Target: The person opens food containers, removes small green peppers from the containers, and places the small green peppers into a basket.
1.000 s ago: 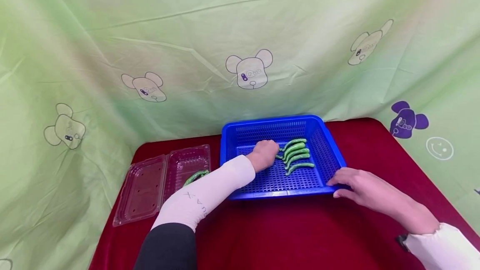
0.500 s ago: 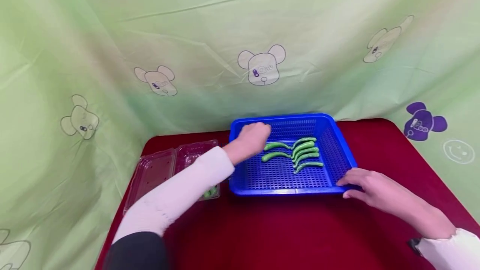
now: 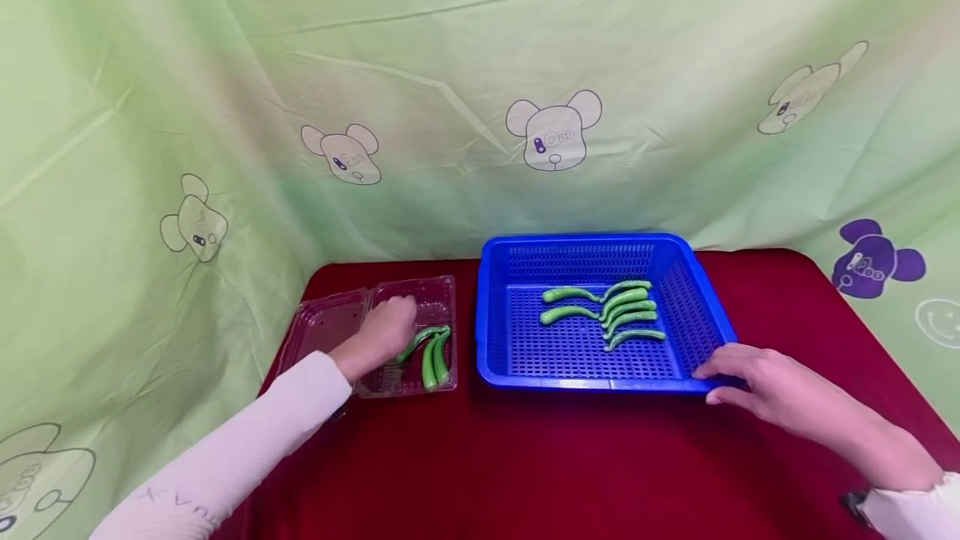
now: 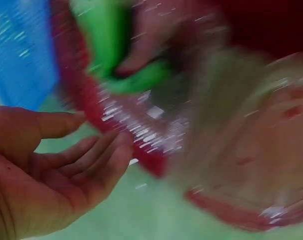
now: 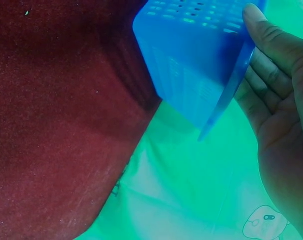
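My left hand (image 3: 388, 327) hovers over the clear plastic box (image 3: 452, 298), beside several curved green chili peppers (image 3: 429, 365) lying in it. In the left wrist view, the fingers (image 4: 99, 165) are loosely bent, with a gap to the thumb and nothing between them. My right hand (image 3: 780, 382) grips the near right corner of the blue plastic basket (image 3: 600, 384), thumb and fingers on either side of its rim. Inside the basket lie several green chili peppers (image 3: 570, 314), two at the left and a stacked row at the right. The left wrist view is blurred.
The box's hinged clear lid (image 3: 330, 319) lies folded back to the left. Both containers stand on a red cloth-covered table (image 3: 555, 465). Behind and beside it hangs a light green curtain (image 3: 435, 157) printed with bear faces.
My left hand has left the basket and moved left to the clear box, leaving two peppers behind at the basket's left. The right hand stays on the rim. The head view has turned left.
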`<state>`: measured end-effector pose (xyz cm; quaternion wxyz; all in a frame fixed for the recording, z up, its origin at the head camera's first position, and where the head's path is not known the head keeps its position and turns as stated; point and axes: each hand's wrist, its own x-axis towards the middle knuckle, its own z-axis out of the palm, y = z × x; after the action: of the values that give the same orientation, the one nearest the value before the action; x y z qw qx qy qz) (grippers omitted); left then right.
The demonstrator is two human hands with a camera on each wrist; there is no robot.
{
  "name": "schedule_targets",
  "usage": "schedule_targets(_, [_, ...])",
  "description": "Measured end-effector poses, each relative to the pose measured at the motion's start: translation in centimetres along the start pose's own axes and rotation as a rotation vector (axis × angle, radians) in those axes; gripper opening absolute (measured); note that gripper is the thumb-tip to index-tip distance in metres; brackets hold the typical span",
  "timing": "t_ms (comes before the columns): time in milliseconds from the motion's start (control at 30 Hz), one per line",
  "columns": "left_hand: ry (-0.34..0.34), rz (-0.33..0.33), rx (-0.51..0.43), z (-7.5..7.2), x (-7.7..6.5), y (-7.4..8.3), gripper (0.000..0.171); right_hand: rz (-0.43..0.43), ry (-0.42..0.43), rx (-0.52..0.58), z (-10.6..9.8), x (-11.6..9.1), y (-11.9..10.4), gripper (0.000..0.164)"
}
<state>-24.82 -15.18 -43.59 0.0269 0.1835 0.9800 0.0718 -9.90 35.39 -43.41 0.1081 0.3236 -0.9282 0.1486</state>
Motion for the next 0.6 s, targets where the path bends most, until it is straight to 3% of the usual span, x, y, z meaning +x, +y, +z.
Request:
schedule_targets(133, [0.029, -0.004, -0.036, 2.1, -0.9, -0.8, 0.017, 0.004, 0.001, 0.002, 0.0, 0.0, 0.0, 0.034])
schedule_targets(200, [0.042, -0.003, -0.065, 2.7, -1.0, -0.8, 0.013, 0.002, 0.006, 0.002, -0.1, -0.1, 0.0, 0.035])
schedule_targets(333, [0.056, 0.011, -0.066, 3.5, -1.1, -0.5, 0.005, 0.0, 0.026, -0.005, 0.0, -0.1, -0.1, 0.036])
schedule_targets(600, [0.043, 0.008, -0.046, 4.6, -1.2, -0.4, 0.013, -0.019, 0.054, -0.012, 0.5, -0.1, -0.4, 0.038])
